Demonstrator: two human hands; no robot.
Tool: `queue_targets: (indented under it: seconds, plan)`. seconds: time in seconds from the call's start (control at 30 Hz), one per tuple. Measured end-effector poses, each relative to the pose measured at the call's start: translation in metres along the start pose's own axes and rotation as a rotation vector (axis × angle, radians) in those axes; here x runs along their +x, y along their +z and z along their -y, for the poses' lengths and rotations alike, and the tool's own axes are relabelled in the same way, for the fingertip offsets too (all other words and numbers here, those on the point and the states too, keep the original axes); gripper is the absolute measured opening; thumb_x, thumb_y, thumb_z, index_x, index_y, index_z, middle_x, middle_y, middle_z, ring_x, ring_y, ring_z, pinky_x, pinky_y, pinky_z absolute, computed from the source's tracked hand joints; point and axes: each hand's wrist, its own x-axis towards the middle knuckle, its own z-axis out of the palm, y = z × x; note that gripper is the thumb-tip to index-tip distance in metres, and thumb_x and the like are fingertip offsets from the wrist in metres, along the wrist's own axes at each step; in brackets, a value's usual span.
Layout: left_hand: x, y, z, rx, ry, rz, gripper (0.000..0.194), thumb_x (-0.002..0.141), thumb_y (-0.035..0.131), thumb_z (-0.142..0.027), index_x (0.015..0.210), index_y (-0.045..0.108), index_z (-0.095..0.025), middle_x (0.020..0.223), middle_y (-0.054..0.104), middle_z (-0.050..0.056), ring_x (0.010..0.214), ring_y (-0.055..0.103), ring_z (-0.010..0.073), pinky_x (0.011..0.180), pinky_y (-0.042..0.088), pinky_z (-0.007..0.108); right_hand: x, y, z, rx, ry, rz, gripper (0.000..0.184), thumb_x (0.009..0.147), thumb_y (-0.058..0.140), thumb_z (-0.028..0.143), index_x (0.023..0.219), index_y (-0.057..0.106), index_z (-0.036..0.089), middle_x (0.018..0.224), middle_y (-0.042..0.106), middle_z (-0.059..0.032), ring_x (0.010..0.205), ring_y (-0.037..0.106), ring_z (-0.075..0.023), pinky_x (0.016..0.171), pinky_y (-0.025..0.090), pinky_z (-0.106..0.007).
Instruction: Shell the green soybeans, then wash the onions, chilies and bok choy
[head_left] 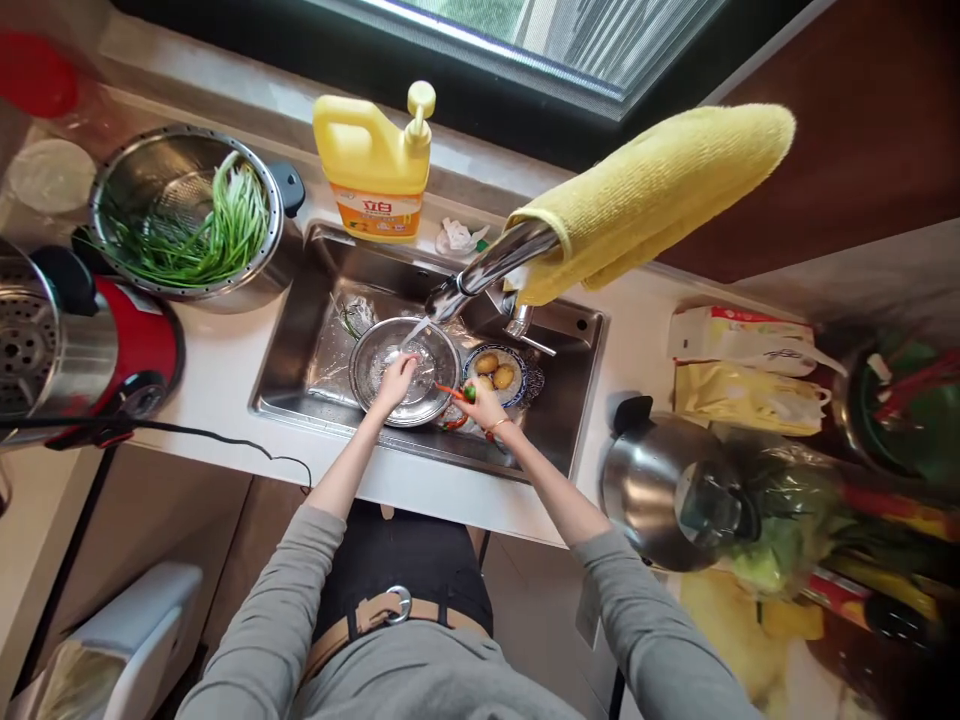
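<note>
My left hand (395,381) reaches into a steel bowl (375,355) in the sink (570,400), its fingers curled under the water running from the tap (487,265); what it holds, if anything, I cannot make out. My right hand (481,404) is closed on a red chili pepper (450,391) with a green stem, just right of the bowl. A blue-patterned dish (525,365) with three small potatoes (495,370) sits in the sink behind my right hand.
A yellow cloth (660,190) hangs over the tap. Yellow detergent bottle (375,165) stands behind the sink. A colander of green chives (187,225) and a red appliance (112,340) are on the left; a steel kettle (667,490), bags and vegetables on the right.
</note>
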Motion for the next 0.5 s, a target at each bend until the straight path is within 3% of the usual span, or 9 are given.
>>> queue_targets:
  seconds: [0.07, 0.13, 0.27, 0.37, 0.43, 0.5]
  plan:
    - [0.001, 0.013, -0.009, -0.089, -0.017, 0.113, 0.032, 0.093, 0.04, -0.032, 0.103, 0.065, -0.015, 0.112, 0.067, 0.011, 0.106, 0.061, 0.0202, 0.1, 0.043, 0.035, 0.021, -0.01, 0.03, 0.352, -0.027, -0.216, 0.033, 0.072, 0.07, 0.038, 0.089, 0.049, 0.02, 0.081, 0.06, 0.0006, 0.073, 0.056, -0.0151, 0.07, 0.045, -0.026]
    - [0.002, 0.018, -0.015, -0.079, -0.007, 0.153, 0.033, 0.094, 0.04, -0.034, 0.106, 0.065, -0.015, 0.115, 0.067, 0.012, 0.11, 0.061, 0.0217, 0.101, 0.043, 0.036, 0.049, -0.01, 0.067, 0.697, 0.014, -0.307, 0.035, 0.067, 0.073, 0.036, 0.084, 0.046, 0.021, 0.075, 0.057, 0.0027, 0.07, 0.053, -0.0128, 0.067, 0.046, -0.025]
    - [0.007, -0.002, -0.019, 0.17, -0.003, -0.025, 0.031, 0.09, 0.048, -0.029, 0.116, 0.058, -0.015, 0.119, 0.064, 0.017, 0.114, 0.058, 0.0285, 0.102, 0.041, 0.044, 0.096, 0.004, 0.131, 1.214, 0.101, -0.141, 0.032, 0.067, 0.073, 0.034, 0.075, 0.046, 0.02, 0.065, 0.053, 0.0057, 0.059, 0.05, -0.0089, 0.058, 0.045, -0.02]
    - [0.012, -0.025, -0.016, 0.183, -0.059, -0.101, 0.028, 0.092, 0.046, -0.03, 0.115, 0.054, -0.016, 0.106, 0.067, 0.014, 0.093, 0.066, 0.0249, 0.088, 0.049, 0.041, 0.109, 0.016, 0.153, 1.357, 0.1, -0.034, 0.028, 0.072, 0.069, 0.036, 0.07, 0.046, 0.02, 0.059, 0.05, 0.007, 0.054, 0.048, -0.0072, 0.052, 0.044, -0.018]
    - [0.013, -0.033, -0.013, 0.063, -0.112, -0.079, 0.028, 0.095, 0.041, -0.036, 0.114, 0.051, -0.017, 0.09, 0.067, 0.009, 0.066, 0.064, 0.0173, 0.07, 0.052, 0.033, 0.11, 0.021, 0.156, 1.36, 0.12, -0.077, 0.027, 0.075, 0.067, 0.037, 0.07, 0.045, 0.02, 0.055, 0.047, 0.0085, 0.049, 0.045, -0.0063, 0.047, 0.041, -0.017]
    - [0.01, -0.032, -0.011, -0.08, -0.163, -0.035, 0.03, 0.096, 0.038, -0.042, 0.112, 0.049, -0.018, 0.077, 0.064, 0.004, 0.046, 0.055, 0.0113, 0.053, 0.047, 0.027, 0.113, 0.025, 0.155, 1.34, 0.186, -0.149, 0.029, 0.078, 0.065, 0.039, 0.072, 0.044, 0.021, 0.051, 0.043, 0.0096, 0.044, 0.042, -0.0062, 0.041, 0.037, -0.016]
